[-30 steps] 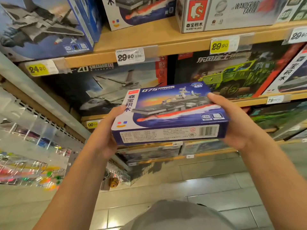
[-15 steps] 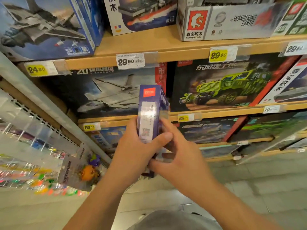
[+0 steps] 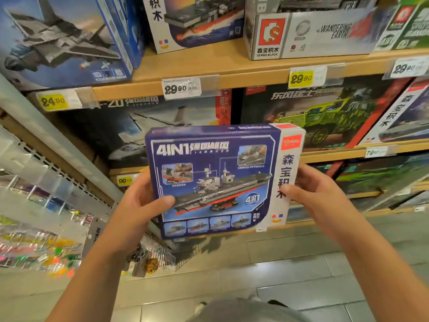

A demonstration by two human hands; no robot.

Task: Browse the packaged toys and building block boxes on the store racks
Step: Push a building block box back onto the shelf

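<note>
Blue cardboard fills the middle of your view: you hold a building block box (image 3: 214, 180) upright in front of the store shelves, its printed face turned toward you. That face shows a grey aircraft carrier with a red hull line, the words "4IN1" at its top left, and a white strip of Chinese characters down its right side.

Your left hand (image 3: 137, 206) grips the box at nine o'clock, thumb laid across the front and the fingers curled behind the left edge. Your right hand (image 3: 313, 194) holds it at three o'clock, thumb pressed on the white strip, fingers wrapped behind the right edge.

Behind the box, at twelve o'clock, a wooden shelf (image 3: 232, 63) carries price tags reading 29.90 (image 3: 181, 88). At eleven o'clock sits a fighter jet box (image 3: 58, 40). At one o'clock stands a grey box marked "The Wandering Earth" (image 3: 325, 33). At two o'clock, one shelf lower, a box pictures a green military truck (image 3: 325, 117). Directly behind your box, toward ten o'clock, is a dark box showing a white jet (image 3: 144, 126).

At eight o'clock a wire rack (image 3: 34, 228) holds small, blurred, brightly coloured packaged toys. Grey floor tiles (image 3: 278, 275) lie at six o'clock.
</note>
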